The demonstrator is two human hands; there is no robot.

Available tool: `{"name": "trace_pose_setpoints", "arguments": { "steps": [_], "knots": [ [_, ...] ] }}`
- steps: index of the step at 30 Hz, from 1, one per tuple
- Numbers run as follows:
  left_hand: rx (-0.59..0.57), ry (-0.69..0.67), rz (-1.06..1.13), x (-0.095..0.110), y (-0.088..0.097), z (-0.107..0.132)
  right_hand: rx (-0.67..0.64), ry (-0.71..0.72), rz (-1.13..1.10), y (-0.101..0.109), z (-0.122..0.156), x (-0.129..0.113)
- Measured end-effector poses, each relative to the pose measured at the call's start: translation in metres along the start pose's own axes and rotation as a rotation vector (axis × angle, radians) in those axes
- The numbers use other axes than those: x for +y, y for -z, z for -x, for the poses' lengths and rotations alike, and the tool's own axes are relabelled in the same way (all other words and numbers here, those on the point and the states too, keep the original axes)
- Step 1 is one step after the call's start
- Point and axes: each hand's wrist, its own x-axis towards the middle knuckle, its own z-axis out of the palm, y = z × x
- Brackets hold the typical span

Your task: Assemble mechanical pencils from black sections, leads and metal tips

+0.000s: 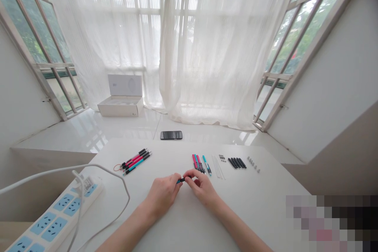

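My left hand [165, 189] is closed around the blue end of a pen [181, 180], most of it hidden by the fingers. At the pen's black end, my right hand [201, 186] pinches with thumb and fingertips. Just beyond my right hand lie pink and blue pen barrels [198, 163] and a single blue barrel [207, 165]. Right of these are thin white rods [218, 167], small dark clips [222, 158], black grip sleeves [237, 163] and small grey tips [253, 164]. Whole pens [136, 161] in pink, blue and black lie together to the left.
A white power strip [59, 214] with a plugged-in adapter and looping white cable [125, 189] takes up the left edge. Behind the white table [254, 212], a phone [171, 135] and an open white box [119, 106] rest on the sill before curtains.
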Motion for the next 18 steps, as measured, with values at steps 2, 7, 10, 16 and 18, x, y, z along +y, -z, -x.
{"name": "trace_pose_setpoints", "arguments": {
  "steps": [2, 7, 10, 16, 18],
  "knots": [
    [0.016, -0.003, 0.02, 0.0, -0.001, 0.0, 0.012, 0.039, 0.011, 0.0, 0.0, 0.001],
    [0.065, -0.026, 0.039, -0.002, -0.006, 0.0, 0.054, 0.225, 0.077, -0.002, 0.001, 0.003],
    [0.081, -0.028, 0.027, -0.004, -0.008, 0.0, 0.09, 0.309, 0.083, 0.0, 0.0, 0.005],
    [0.124, -0.042, 0.08, -0.006, -0.008, 0.001, 0.186, 0.284, 0.068, 0.007, 0.0, 0.006],
    [0.131, -0.045, 0.094, -0.006, -0.007, 0.001, 0.213, 0.246, 0.053, 0.009, 0.0, 0.005]
  ]
}}
